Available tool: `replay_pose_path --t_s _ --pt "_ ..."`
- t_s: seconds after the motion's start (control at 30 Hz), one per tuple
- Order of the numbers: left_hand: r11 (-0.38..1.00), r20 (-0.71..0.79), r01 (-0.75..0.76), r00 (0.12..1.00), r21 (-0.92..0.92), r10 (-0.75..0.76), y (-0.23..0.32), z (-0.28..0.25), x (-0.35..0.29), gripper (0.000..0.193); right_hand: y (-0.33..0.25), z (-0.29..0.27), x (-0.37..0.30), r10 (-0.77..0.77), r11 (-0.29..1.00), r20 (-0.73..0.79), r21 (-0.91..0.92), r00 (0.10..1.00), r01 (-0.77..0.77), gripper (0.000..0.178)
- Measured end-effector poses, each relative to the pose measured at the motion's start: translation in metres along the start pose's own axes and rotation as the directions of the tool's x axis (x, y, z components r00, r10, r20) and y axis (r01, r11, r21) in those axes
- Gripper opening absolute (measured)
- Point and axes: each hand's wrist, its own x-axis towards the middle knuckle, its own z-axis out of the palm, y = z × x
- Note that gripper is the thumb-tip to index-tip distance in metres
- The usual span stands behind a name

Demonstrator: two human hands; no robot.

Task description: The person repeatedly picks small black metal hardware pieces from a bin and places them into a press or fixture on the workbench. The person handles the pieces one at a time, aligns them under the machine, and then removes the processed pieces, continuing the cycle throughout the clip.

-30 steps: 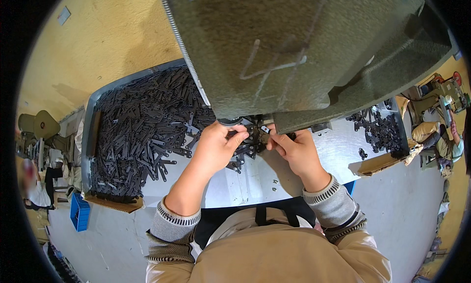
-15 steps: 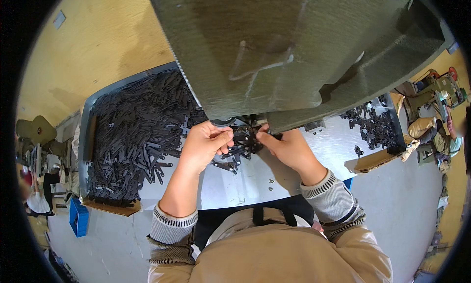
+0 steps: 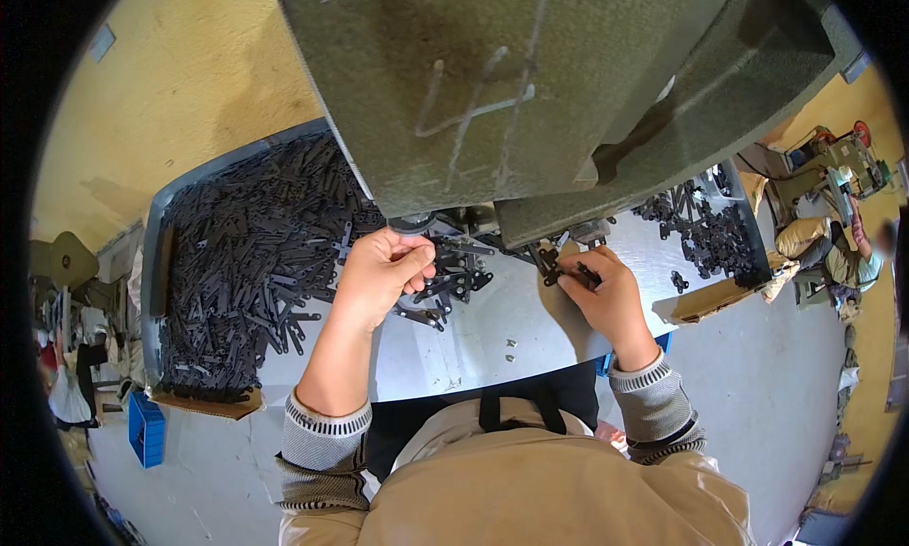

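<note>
Close under the green machine head (image 3: 454,101), my left hand (image 3: 377,269) has thumb and fingers pinched together beside a round dark piece (image 3: 412,224) of the machine. Whatever lies between those fingertips is hidden. My right hand (image 3: 611,295), farther right over the metal table (image 3: 464,357), pinches a small black metal part (image 3: 589,274). Next to its fingertips lie other small dark parts (image 3: 547,260). Between my hands, flat black metal strips with holes (image 3: 459,281) form a loose cluster.
A large heap of black strips (image 3: 246,233) fills the table's left side, held by a raised rim and cardboard (image 3: 208,401). Smaller black parts (image 3: 710,229) are piled at the right behind another cardboard edge (image 3: 710,303). A blue crate (image 3: 146,429) stands on the floor. A person (image 3: 866,262) sits far right.
My right hand has moved right, away from the cluster under the machine, and a small black part now shows in its fingers. My left hand stays pinched in nearly the same place.
</note>
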Motion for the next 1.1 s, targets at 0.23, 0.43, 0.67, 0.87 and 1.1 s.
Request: replay_pose_path --t_s 0.23,0.43,0.67,0.87,1.1 --pt "1.0 0.021 -0.001 1.0 0.002 0.001 0.0 -0.002 0.0 0.011 -0.004 0.005 0.003 -0.09 0.995 0.011 -0.049 0.996 0.09 0.017" --pt "1.0 0.01 0.021 1.0 0.013 -0.021 0.002 0.0 -0.003 0.009 -0.006 0.004 0.001 -0.073 0.994 0.051 -0.074 0.996 0.076 0.015" --pt "0.999 0.009 0.035 0.999 0.027 -0.035 0.005 0.001 -0.003 0.008 -0.002 0.012 -0.002 -0.202 0.979 -0.019 -0.021 0.979 0.201 0.017" --pt "0.999 0.036 0.048 0.998 0.022 -0.049 0.002 -0.003 -0.001 0.009 -0.013 0.015 -0.001 -0.102 0.991 -0.084 0.081 0.991 0.109 0.009" --pt "0.999 0.05 0.027 0.998 -0.039 -0.026 -0.001 -0.003 0.0 0.009 -0.032 0.03 0.011 -0.108 0.964 -0.069 0.236 0.992 0.121 0.013"
